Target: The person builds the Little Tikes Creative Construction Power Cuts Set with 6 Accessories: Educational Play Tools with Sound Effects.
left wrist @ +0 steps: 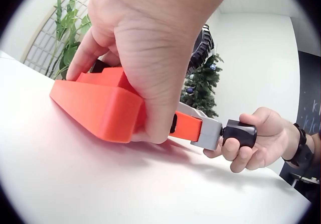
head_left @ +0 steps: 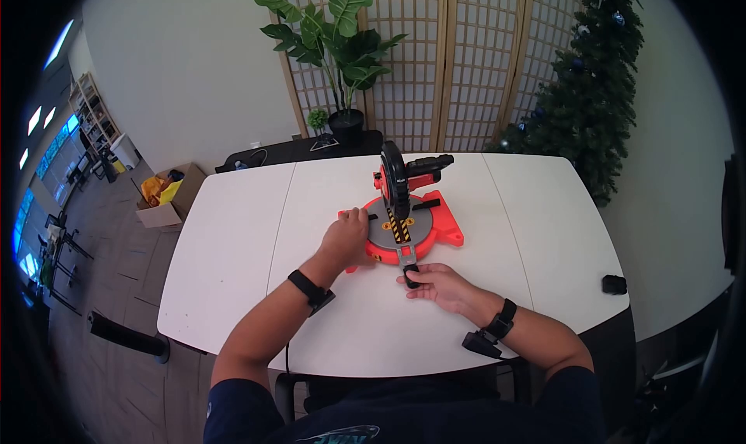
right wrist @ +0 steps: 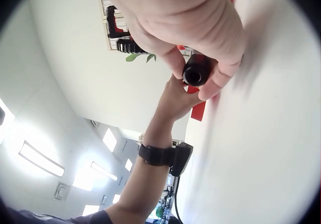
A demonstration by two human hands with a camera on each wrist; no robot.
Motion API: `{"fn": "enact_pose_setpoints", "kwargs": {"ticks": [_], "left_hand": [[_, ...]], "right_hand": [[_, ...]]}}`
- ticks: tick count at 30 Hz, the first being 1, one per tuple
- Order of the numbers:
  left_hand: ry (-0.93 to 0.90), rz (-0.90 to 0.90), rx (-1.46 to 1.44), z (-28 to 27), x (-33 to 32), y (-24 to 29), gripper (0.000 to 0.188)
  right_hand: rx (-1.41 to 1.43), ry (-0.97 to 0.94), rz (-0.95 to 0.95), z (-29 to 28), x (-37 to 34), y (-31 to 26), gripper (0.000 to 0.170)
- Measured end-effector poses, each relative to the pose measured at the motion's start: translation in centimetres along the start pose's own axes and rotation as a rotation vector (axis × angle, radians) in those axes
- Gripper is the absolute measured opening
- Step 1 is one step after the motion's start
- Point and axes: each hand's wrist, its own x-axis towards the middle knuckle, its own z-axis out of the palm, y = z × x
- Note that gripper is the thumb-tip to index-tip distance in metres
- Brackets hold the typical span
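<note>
A toy miter saw stands on the white table, with an orange-red base [head_left: 448, 228], a grey round turntable [head_left: 422, 226] and a raised black saw head [head_left: 395, 178]. At the left end of the base, my left hand [head_left: 347, 240] grips it. In the left wrist view its fingers reach over the orange fence [left wrist: 95, 108] and the thumb is on the near side. My right hand [head_left: 441, 286] holds the black knob [left wrist: 242, 133] at the front of the turntable arm, thumb above and fingers beneath. Seen from the right wrist, the knob's round end [right wrist: 195, 75] shows between thumb and fingers.
The white table [head_left: 225, 273] spreads around the saw. A small black object [head_left: 614, 285] lies near its right edge. Behind it are a potted plant [head_left: 346, 121] and a folding screen [head_left: 482, 71]; a cardboard box [head_left: 185, 199] is at the left, a decorated tree [head_left: 590, 94] at the right.
</note>
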Motion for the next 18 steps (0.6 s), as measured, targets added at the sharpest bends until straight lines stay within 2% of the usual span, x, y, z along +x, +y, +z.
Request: {"fn": "enact_pose_setpoints", "kwargs": {"ticks": [5,10,18], "left_hand": [[-0.013,-0.017,-0.011,0.04,0.02,-0.04,0.098],[-0.022,-0.016,-0.009,-0.01,0.02,0.00,0.099],[0.012,-0.014,-0.004,0.26,-0.11,0.12,0.101]], "right_hand": [[0.150,-0.051,0.035,0.11,-0.28,-0.09,0.030],[0.172,0.051,-0.004,0.85,-0.43,-0.04,0.023],[0.228,0.003,0.021,0.39,-0.50,0.07,0.027]]}}
